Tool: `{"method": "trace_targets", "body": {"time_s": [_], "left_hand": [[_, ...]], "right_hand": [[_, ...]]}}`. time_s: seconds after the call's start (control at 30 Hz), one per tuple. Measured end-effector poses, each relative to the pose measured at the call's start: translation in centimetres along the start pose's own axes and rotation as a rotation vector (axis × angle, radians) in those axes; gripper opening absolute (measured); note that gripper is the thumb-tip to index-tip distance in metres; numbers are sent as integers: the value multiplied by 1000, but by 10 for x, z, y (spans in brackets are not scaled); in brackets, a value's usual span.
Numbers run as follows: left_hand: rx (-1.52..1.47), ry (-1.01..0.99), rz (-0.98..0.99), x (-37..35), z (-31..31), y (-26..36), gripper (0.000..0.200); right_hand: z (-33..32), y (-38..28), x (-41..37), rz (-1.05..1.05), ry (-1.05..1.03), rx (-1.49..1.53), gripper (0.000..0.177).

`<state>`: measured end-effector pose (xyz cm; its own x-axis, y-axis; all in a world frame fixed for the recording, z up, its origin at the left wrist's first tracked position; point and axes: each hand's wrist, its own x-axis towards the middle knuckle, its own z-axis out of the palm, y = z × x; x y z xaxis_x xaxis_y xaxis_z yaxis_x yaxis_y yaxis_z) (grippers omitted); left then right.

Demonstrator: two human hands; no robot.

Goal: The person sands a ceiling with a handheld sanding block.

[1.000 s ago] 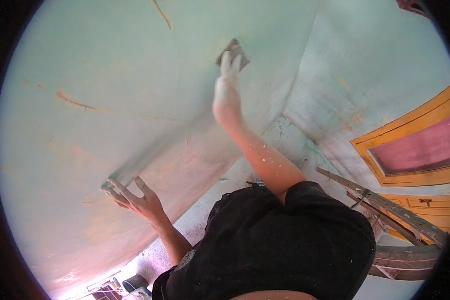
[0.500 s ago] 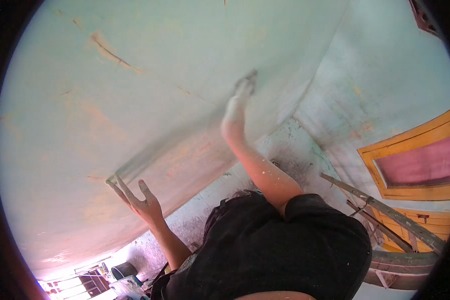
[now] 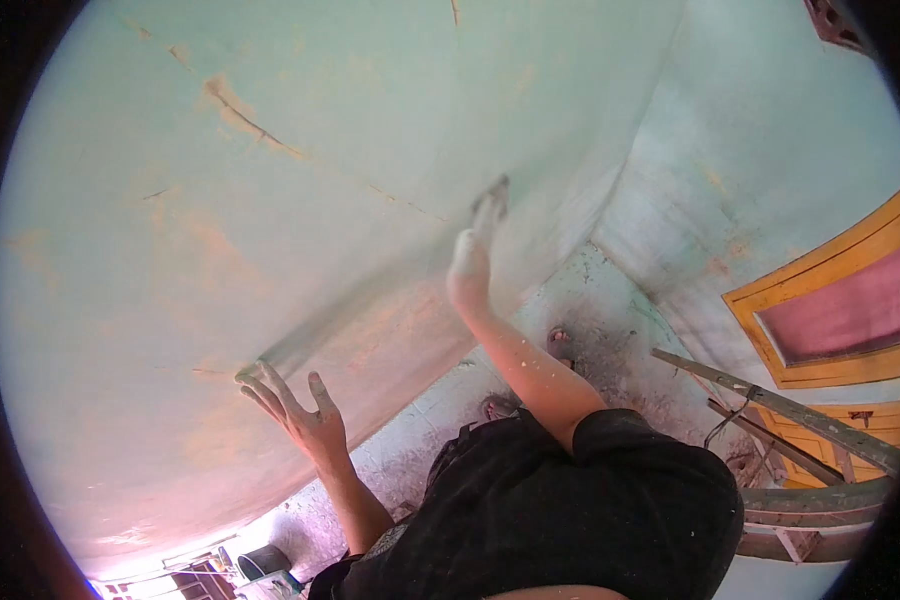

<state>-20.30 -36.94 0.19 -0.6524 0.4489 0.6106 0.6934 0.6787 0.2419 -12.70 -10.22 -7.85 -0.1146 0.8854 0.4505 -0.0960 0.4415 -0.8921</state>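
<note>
A pale green wall (image 3: 300,220) with cracks and orange-brown patches fills the left and middle. My left hand (image 3: 308,420) has its fingers spread, fingertips at the wall surface, and holds nothing. My right hand (image 3: 473,255), coated in whitish dust, is raised against the wall near the corner. Its fingers are wrapped round a small greyish tool (image 3: 497,190), blurred, whose exact kind I cannot make out. White specks dot the right forearm.
At the right are a yellow-framed window (image 3: 830,300) with a pink pane and a wooden structure (image 3: 800,425). A dark bucket (image 3: 262,562) stands at the lower left. The dusty floor (image 3: 610,310) shows below the wall.
Both hands appear slightly lower in view, and the left one also further right. The view has shifted a little, showing more floor and the feet.
</note>
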Motion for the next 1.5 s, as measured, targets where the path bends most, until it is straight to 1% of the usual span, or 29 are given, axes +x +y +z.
{"method": "trace_targets", "body": {"time_s": [0.03,0.1,0.2,0.23,0.3,0.33,0.4,0.43,0.5,0.53,0.57,0.6,0.63,0.67,0.7,0.77,0.83,0.9,0.93,1.0,1.07,1.13,1.2,1.23,1.27,1.33,1.4,1.43,1.5], "left_hand": [[-8,5,-8,1,1,2,67],[-12,-5,-24,-1,-2,4,67],[-30,3,-39,0,-5,4,66],[-39,-28,-45,0,-6,5,65],[-40,-48,-62,1,-11,3,64],[-52,-89,-51,1,-12,2,63],[-65,-128,-43,1,-15,3,62],[-88,-134,-41,1,-14,2,61],[-112,-143,-42,3,-12,5,60],[-167,-84,-48,4,-10,9,58],[-219,-31,-58,5,-8,14,56],[-209,-47,-74,8,-7,21,56],[-271,-6,-6,14,-6,32,53],[-326,30,58,14,-8,40,50],[-310,20,42,16,-9,50,50],[-345,121,181,26,-6,68,46],[-353,151,202,30,-4,76,46],[-367,169,232,30,0,84,46],[-357,163,228,30,2,86,46],[-361,156,235,36,9,91,46],[-354,179,218,40,14,98,44],[-360,183,229,46,18,111,46],[-361,252,242,50,26,122,47],[-362,251,247,51,28,128,47],[-313,262,241,53,31,135,50],[-267,290,243,60,36,146,54],[-263,249,154,62,42,155,62],[-263,254,159,62,44,158,62],[-173,226,126,62,51,165,67]], "right_hand": [[-1,-23,3,8,0,-9,60],[-4,-53,1,-291,-152,-88,62],[1,-33,-1,-261,-148,-161,63],[0,-19,0,-216,-140,-183,61],[8,29,-3,-17,9,-90,59],[8,45,-1,-24,-2,-81,59],[5,53,10,379,156,147,58],[10,57,13,374,152,147,58],[13,36,23,293,150,135,62],[17,21,22,299,145,130,62],[21,-7,21,142,41,18,63],[19,-33,16,-10,-72,-91,64],[13,-53,17,18,-98,-97,64],[9,-68,19,-30,-139,-127,65],[7,-73,24,-101,-170,-147,66],[1,-34,24,-111,-155,-176,66],[-3,28,31,-147,-115,-201,65],[-8,85,39,392,110,101,65],[-12,78,47,386,122,104,65],[-19,58,64,532,179,217,66],[-9,61,60,90,78,39,65],[-25,-12,63,-216,-42,-91,63],[-29,-35,60,-245,-100,-154,66],[-30,-38,62,-289,-161,-206,72],[-32,-30,66,-292,-153,-204,72],[-34,14,69,-209,-89,-242,69],[-17,134,73,53,149,115,65],[-26,134,81,50,153,120,65],[-47,110,96,520,241,231,61]]}}
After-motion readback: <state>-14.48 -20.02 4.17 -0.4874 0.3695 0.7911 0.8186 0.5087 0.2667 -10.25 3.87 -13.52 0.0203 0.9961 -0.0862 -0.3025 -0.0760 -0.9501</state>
